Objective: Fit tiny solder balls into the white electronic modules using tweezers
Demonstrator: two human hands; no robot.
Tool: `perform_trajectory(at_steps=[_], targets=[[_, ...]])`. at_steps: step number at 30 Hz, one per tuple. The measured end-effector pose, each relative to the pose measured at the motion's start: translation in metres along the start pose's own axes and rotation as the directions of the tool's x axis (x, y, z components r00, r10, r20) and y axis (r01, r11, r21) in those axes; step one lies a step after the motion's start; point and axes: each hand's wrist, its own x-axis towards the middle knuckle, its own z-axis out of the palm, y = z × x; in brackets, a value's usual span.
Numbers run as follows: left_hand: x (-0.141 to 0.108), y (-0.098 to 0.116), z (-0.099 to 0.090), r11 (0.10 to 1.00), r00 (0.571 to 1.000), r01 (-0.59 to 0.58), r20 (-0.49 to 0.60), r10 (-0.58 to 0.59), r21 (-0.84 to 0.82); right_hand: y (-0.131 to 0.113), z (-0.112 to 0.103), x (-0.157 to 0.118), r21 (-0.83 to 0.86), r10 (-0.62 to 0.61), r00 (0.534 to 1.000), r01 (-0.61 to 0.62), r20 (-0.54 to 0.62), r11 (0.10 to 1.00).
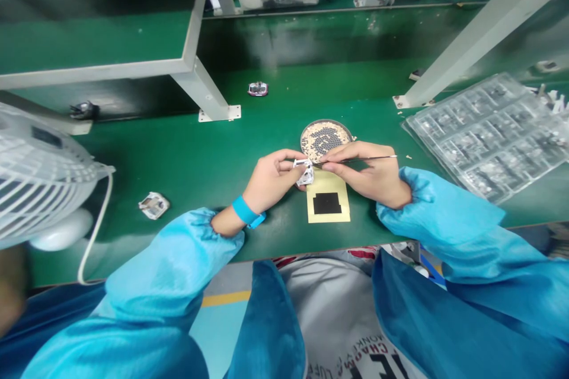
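Pinched in my left hand (274, 182) is a small white plastic housing (306, 173), tilted up above the bench. My right hand (367, 170) is closed on thin dark tweezers (376, 158), whose tip meets the housing's right side. Whether the tip holds a part is too small to tell. Just behind both hands lies a round dish (326, 133) of small beige and dark pieces. Below the hands, a yellow sheet (329, 183) carries a black rectangular patch (328, 203). A blue wristband (247, 211) circles my left wrist.
A white fan (44, 172) with its cable stands at left, near another white housing (154, 205). One more small device (258, 89) lies farther back. Clear plastic trays (493, 136) are stacked at right. Metal shelf legs (207, 92) rise from the green bench.
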Motion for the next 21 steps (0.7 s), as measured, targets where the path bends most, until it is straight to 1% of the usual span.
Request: perform_trajectory(at_steps=[4,7,11,17,21], targets=[[0.000,-0.003,0.000,1.000,1.000,-0.012,0.008,0.012,-0.016,0.000,0.001,-0.001,-0.056,0.059,0.998,-0.057,0.032,0.997],[0.001,-0.007,-0.001,0.998,0.999,-0.035,0.016,0.035,-0.053,-0.003,0.001,0.000,-0.078,0.082,0.996,-0.081,0.017,0.994],[0.002,-0.012,-0.002,0.991,0.997,-0.070,0.033,0.075,-0.113,-0.005,-0.001,0.000,-0.070,0.062,0.998,-0.063,-0.018,0.996],[0.003,-0.014,-0.002,0.988,0.995,-0.091,0.037,0.096,-0.124,0.000,-0.002,-0.001,-0.133,0.043,0.998,-0.036,0.053,0.991],[0.001,-0.015,-0.002,0.990,0.994,-0.103,0.033,0.107,-0.094,0.000,-0.001,-0.001,-0.152,0.024,0.998,-0.014,0.066,0.988]])
